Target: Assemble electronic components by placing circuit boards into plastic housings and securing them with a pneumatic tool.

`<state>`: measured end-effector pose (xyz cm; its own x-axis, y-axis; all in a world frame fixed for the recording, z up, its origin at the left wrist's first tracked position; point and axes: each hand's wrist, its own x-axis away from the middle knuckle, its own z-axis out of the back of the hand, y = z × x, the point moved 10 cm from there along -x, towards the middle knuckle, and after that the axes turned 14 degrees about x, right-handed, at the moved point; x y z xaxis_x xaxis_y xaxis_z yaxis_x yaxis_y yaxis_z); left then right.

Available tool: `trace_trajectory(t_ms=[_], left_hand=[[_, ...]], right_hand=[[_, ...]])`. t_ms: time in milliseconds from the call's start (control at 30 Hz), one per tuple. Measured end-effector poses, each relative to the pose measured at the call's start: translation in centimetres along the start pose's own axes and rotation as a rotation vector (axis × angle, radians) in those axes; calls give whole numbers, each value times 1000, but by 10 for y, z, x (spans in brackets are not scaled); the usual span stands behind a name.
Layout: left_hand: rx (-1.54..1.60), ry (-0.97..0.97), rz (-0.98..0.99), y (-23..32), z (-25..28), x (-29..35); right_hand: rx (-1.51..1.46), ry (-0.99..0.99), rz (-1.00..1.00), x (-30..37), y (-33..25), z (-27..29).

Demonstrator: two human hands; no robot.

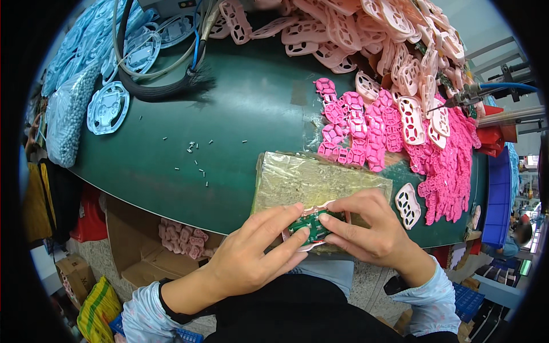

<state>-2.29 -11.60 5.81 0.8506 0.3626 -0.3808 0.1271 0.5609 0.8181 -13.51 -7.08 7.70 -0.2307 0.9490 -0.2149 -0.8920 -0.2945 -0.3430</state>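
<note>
Circuit board (pixel 314 224) — between left fingers (pixel 287 245) and right fingers (pixel 344 228)

Fingers (pixel 340 227) partly hide the green circuit board (pixel 312 222); toward ten o'clock, tiny pieces (pixel 190 150) are too small to identify; at one o'clock, the top edge crops pale pink shells (pixel 343 31).

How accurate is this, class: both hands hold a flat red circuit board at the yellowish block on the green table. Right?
Wrong colour: the head view shows the left hand and right hand holding a flat green circuit board at the yellowish block.
</note>
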Motion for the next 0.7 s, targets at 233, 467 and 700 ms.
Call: trace_trajectory(t_ms=[233, 467, 700], left_hand=[[-69, 21, -30, 8, -1, -4], [-33, 7, -36, 7, 1, -7], [-301, -26, -146, 27, -14, -12]], right_hand=[[34, 29, -28, 2, -2, 2], [73, 66, -60, 5, -3, 2], [137, 83, -102, -2, 1, 27]])
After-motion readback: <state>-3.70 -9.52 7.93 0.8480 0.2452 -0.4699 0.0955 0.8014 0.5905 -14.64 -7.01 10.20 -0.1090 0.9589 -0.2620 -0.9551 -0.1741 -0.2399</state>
